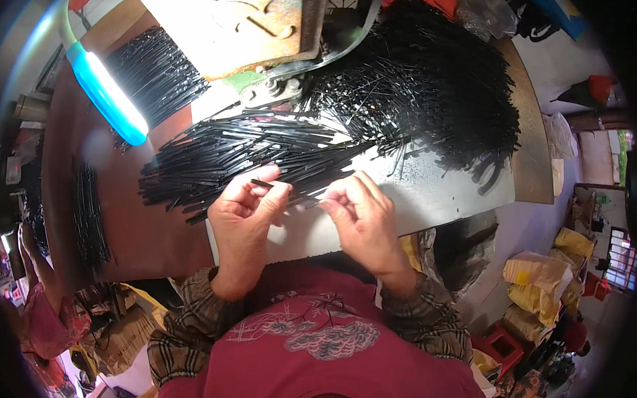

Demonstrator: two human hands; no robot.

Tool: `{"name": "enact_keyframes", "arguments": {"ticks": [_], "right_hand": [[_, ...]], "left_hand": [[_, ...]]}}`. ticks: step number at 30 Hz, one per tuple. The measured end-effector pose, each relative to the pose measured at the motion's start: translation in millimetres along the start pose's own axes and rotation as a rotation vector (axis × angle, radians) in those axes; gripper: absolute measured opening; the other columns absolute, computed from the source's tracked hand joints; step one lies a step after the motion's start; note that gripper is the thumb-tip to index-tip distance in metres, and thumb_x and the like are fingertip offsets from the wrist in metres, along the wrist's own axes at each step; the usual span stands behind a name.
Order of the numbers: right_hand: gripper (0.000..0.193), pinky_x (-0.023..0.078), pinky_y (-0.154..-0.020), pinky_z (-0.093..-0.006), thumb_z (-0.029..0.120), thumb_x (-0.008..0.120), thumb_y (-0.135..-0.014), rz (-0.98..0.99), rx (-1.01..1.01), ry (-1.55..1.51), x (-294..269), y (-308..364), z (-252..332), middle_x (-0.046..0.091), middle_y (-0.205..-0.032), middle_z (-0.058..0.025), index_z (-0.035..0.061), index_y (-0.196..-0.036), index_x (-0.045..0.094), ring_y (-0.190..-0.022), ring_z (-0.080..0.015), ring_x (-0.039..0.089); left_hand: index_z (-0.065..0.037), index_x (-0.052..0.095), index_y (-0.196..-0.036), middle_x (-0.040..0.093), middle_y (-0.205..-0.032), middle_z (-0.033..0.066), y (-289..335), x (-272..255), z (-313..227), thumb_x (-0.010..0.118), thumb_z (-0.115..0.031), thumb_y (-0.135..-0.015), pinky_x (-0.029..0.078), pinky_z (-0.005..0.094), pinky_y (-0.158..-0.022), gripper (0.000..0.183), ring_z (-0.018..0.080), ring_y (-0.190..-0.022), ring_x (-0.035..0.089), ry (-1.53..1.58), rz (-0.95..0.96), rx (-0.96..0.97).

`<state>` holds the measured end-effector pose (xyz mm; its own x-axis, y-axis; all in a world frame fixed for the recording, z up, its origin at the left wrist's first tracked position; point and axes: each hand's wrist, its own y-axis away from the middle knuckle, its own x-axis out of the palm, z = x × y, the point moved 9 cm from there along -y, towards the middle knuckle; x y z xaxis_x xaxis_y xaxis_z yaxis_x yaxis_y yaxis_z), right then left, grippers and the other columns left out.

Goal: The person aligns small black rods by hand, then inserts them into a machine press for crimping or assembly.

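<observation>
Between finger and thumb, my left hand (242, 212) is closed on a thin black stick (263, 183). My right hand (365, 222) pinches a narrow piece at its fingertips, which looks like the thinner end of that stick; part of it is hard to make out. Just beyond both hands lies a loose pile of similar black sticks (218, 150), spread left to right. A pale sheet (402, 196) on the worktable is under my hands. Straight ahead stands a small machine with a bolted metal bracket (273, 92).
A large heap of thin black pieces (427, 90) fills the far right. More sticks lie in a bundle (153, 71) at the far left and another (89, 214) at the left edge. A lit blue-and-white lamp (108, 97) hangs over the left side. Yellow sacks (539, 282) stand at right.
</observation>
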<state>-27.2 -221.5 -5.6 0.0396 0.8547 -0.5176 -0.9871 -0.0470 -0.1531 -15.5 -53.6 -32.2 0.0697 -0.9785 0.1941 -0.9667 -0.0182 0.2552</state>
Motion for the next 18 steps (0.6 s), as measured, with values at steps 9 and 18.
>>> {"name": "enact_keyframes", "arguments": {"ticks": [9,18], "right_hand": [[0.014,0.044,-0.05,-0.0218,0.004,0.074,-0.078,-0.455,0.154,0.065,-77.2,-7.1,-47.0,0.06,-0.076,-0.0039,-0.0009,-0.088,0.065,-0.061,-0.0059,0.053],[0.013,0.046,-0.057,-0.0215,0.009,0.071,-0.084,-0.35,0.112,-0.154,-54.3,-10.1,-34.1,0.065,-0.08,-0.0038,0.0017,-0.093,0.067,-0.064,-0.0069,0.057]], "left_hand": [[0.004,0.059,-0.116,0.058,-0.083,0.0041,-0.7,3.9,4.5,0.047,-0.011,-0.099,0.045,0.0223,-0.07,0.026,0.0109,-0.076,0.059,0.1,0.039,0.008],[0.001,0.062,-0.104,0.063,-0.089,0.0008,1.1,19.8,8.2,0.057,-0.007,-0.093,0.041,0.0177,-0.058,0.015,0.0021,-0.066,0.048,-0.013,0.181,-0.084]]}}
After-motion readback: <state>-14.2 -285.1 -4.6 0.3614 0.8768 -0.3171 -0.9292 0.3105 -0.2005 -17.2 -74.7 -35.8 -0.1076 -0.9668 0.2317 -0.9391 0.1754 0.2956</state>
